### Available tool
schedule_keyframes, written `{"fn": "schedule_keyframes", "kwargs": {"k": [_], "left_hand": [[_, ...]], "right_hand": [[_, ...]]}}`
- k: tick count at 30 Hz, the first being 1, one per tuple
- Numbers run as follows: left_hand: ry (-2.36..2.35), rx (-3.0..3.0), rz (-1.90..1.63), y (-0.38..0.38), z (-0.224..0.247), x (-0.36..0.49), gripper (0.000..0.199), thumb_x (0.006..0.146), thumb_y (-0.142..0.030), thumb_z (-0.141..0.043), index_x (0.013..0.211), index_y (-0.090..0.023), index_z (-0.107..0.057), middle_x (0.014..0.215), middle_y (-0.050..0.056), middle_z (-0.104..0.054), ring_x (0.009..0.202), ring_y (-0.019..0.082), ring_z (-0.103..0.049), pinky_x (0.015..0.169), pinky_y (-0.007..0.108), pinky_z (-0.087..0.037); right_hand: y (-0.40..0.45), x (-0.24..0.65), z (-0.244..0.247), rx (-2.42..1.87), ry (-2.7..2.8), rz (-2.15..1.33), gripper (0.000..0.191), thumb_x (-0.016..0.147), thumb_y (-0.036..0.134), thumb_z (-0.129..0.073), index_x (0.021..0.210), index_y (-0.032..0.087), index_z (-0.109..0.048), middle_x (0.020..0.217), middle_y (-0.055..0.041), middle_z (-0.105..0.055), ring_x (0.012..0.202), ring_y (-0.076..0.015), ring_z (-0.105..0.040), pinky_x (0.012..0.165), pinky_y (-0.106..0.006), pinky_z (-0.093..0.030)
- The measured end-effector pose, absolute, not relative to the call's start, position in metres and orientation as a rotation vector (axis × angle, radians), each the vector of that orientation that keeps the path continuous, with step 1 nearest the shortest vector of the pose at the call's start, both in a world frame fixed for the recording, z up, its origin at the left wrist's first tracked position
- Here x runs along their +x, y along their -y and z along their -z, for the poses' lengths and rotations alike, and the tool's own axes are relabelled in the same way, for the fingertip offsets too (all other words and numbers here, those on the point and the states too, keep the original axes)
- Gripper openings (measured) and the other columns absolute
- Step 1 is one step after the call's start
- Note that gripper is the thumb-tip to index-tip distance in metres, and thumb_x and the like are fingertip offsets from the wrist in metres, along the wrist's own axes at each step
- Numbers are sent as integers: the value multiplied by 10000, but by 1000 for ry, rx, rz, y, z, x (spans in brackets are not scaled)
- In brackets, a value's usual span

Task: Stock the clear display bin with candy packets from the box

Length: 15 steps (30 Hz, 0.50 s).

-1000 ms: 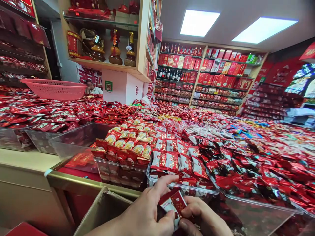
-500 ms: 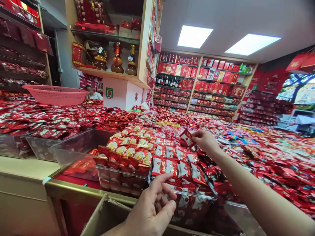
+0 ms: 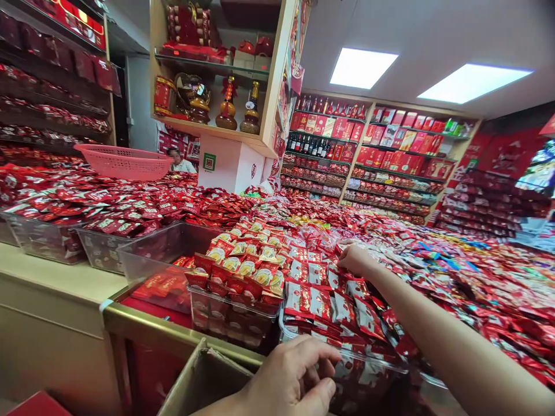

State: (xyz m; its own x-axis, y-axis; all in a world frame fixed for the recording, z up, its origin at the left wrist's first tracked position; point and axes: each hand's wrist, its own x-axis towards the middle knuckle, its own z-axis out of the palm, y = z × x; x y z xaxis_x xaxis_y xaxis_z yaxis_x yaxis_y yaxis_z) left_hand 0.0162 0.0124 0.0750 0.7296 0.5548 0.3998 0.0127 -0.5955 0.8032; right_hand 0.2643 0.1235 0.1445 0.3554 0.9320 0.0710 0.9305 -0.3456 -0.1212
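Observation:
My right hand (image 3: 356,259) reaches over the back of a clear plastic bin (image 3: 289,334) filled with rows of red-and-white wrapped snack packets (image 3: 319,301). Its fingers point down, pinched together at a red packet (image 3: 335,278) at the end of a row, and partly hide it. Close to the bin's front rim is my left hand (image 3: 299,372), palm turned inward. Its fingers are loosely curled and the thumb stands apart, with nothing between them. Left of this bin, a second clear bin (image 3: 217,315) holds upright rows of red-and-gold packets (image 3: 247,263).
An open cardboard box (image 3: 184,375) stands below my left hand, against the gold-edged counter (image 3: 143,318). A clear bin (image 3: 151,245) with a few red packets is farther left. Heaped packets spread behind, with a pink basket (image 3: 125,164) on them. A person (image 3: 184,166) is at the back.
My right hand has lowered the dark red packet from above the bin to the row's far end. The left hand stays low by the rim. The view has shifted slightly left.

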Motion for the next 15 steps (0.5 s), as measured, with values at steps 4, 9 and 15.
{"fn": "schedule_keyframes", "kwargs": {"k": [4, 9, 15], "left_hand": [[-420, 2129, -801, -14, -73, 16, 290, 666, -111, -489, 944, -149, -559, 817, 47, -581, 596, 81, -490, 497, 164, -390], [-419, 2203, -800, -14, -71, 18, 244, 683, -126, -495, 903, -131, -600, 783, 60, -604, 618, 101, -511, 514, 175, -402], [-416, 2309, -748, -13, -71, 15, 238, 724, -144, -486, 925, -144, -615, 766, 45, -617, 677, 113, -547, 616, 184, -430]], "right_hand": [[-123, 262, -147, -2578, 1749, 18, 158, 825, 272, -511, 847, 134, -585, 854, -29, -610, 730, -128, -579, 656, -295, -483], [-123, 255, -148, -2572, 1867, 21, 173, 831, 285, -497, 809, 141, -590, 837, -21, -614, 718, -122, -574, 662, -294, -479], [-104, 251, -179, -2381, 1867, 164, 181, 781, 265, -528, 675, 138, -602, 639, -25, -611, 609, -139, -556, 560, -261, -415]]}}
